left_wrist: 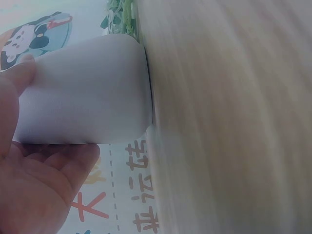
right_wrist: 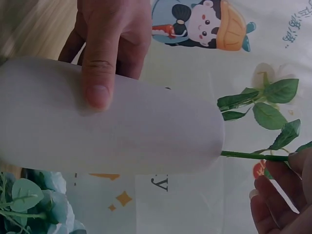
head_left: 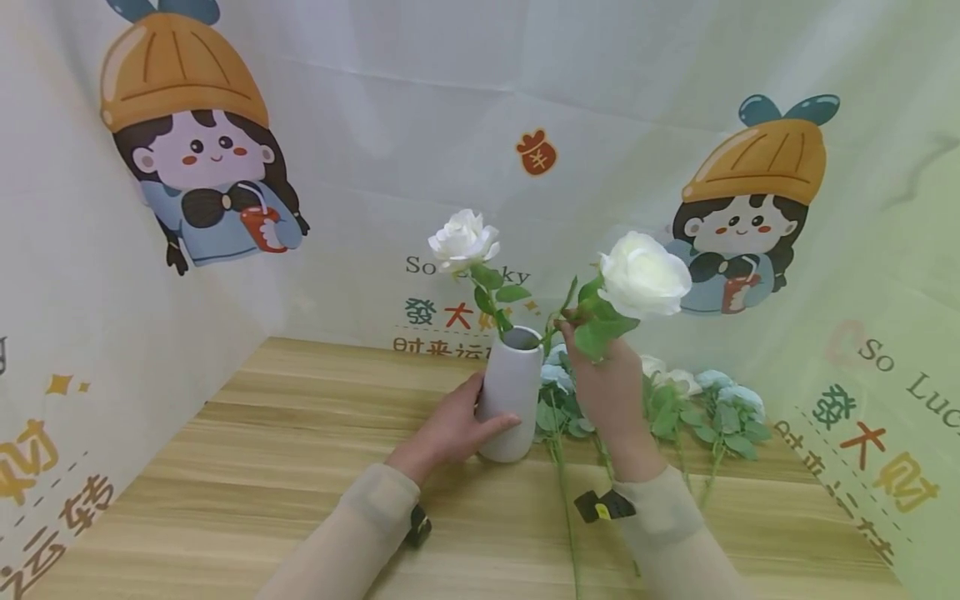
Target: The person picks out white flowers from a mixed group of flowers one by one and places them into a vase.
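Note:
A white vase stands upright on the wooden table. My left hand grips its lower body, thumb across the front and fingers behind; the left wrist view shows the vase between thumb and fingers. One white rose leans out of the mouth to the left. Above the rim on the right, my right hand pinches the stem of a second white rose. In the right wrist view this green stem runs into the vase mouth; its lower end is hidden inside.
Pale blue flowers lie behind the right forearm, their long stems toward the front edge. More blue flowers and white ones lie farther right on the table. A printed cloth hangs around the back and sides.

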{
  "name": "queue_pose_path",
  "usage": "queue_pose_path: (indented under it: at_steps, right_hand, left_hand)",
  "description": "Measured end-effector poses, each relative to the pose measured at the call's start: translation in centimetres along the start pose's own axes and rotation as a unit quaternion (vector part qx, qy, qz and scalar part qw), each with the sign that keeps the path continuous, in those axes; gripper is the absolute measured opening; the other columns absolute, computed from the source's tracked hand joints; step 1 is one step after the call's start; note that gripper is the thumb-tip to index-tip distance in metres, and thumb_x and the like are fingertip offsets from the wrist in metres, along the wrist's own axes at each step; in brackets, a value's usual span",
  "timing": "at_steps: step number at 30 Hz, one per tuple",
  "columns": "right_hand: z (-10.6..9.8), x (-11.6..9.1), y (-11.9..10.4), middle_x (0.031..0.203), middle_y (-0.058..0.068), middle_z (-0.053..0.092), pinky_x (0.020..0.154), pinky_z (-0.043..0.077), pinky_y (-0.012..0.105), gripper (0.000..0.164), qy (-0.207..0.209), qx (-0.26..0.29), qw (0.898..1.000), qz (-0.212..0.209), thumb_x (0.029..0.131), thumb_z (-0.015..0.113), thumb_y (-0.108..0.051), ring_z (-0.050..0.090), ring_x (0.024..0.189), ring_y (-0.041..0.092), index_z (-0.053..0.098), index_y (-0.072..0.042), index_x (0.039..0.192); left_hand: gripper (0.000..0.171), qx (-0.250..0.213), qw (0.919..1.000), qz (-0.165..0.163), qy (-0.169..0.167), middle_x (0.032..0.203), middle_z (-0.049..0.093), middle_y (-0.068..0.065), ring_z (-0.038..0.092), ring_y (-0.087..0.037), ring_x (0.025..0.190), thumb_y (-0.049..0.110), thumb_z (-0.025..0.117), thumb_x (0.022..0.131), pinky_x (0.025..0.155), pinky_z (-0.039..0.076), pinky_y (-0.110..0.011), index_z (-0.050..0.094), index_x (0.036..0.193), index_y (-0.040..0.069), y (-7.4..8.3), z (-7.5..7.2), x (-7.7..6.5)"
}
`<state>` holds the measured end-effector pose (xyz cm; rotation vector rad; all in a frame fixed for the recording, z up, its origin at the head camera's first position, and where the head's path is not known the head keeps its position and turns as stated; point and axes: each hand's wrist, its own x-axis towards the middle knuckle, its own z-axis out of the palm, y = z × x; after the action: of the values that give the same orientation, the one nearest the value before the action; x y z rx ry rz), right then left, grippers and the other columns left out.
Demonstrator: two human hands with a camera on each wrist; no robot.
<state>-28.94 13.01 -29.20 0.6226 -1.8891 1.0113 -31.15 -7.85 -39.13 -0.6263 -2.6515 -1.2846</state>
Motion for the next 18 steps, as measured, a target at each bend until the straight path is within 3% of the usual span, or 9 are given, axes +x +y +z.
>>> queue_pose_path:
  at_steps: [3, 7, 13, 18]
  right_hand:
    - [0.6, 0.2, 0.6, 0.111, 0.003, 0.07, 0.08, 0.057, 0.044, 0.018, -0.008, -0.013, 1.0, -0.005, 0.097, 0.068, -0.013, 0.062, 0.101, 0.016, 0.069, -0.008, 0.114]
    - [1.3, 0.6, 0.6, 0.11, 0.007, 0.069, 0.077, 0.057, 0.045, 0.019, -0.042, -0.032, 0.998, 0.025, 0.099, 0.064, -0.017, 0.064, 0.095, 0.021, 0.067, -0.01, 0.117]
    - [2.2, 1.3, 0.4, 0.092, 0.01, 0.07, 0.075, 0.057, 0.046, 0.016, -0.108, -0.037, 0.992, 0.055, 0.1, 0.061, -0.015, 0.063, 0.086, 0.025, 0.068, -0.002, 0.107]
    - [2.7, 1.2, 1.0, 0.097, 0.019, 0.067, 0.079, 0.055, 0.05, 0.02, -0.141, -0.065, 0.986, 0.051, 0.097, 0.06, -0.008, 0.06, 0.092, 0.031, 0.071, 0.008, 0.102]
  left_hand:
    - [0.086, 0.003, 1.0, 0.002, 0.002, 0.136, 0.05, -0.012, 0.05, -0.021, 0.118, 0.052, 0.071, 0.089, 0.098, 0.048, -0.046, 0.032, 0.149, 0.005, 0.0, 0.1, 0.2]
    - [0.085, 0.001, 1.0, 0.003, 0.005, 0.136, 0.05, -0.012, 0.051, -0.021, 0.117, 0.051, 0.071, 0.089, 0.097, 0.048, -0.046, 0.032, 0.149, 0.005, 0.1, 0.1, 0.1]
    - [0.085, -0.001, 1.0, -0.004, 0.005, 0.134, 0.051, -0.011, 0.052, -0.02, 0.116, 0.051, 0.071, 0.089, 0.095, 0.05, -0.045, 0.032, 0.149, 0.005, 0.0, 0.1, 0.2]
    - [0.085, 0.003, 1.0, -0.005, 0.001, 0.135, 0.051, -0.011, 0.051, -0.021, 0.116, 0.053, 0.071, 0.089, 0.095, 0.05, -0.046, 0.032, 0.149, 0.006, 0.0, 0.1, 0.1]
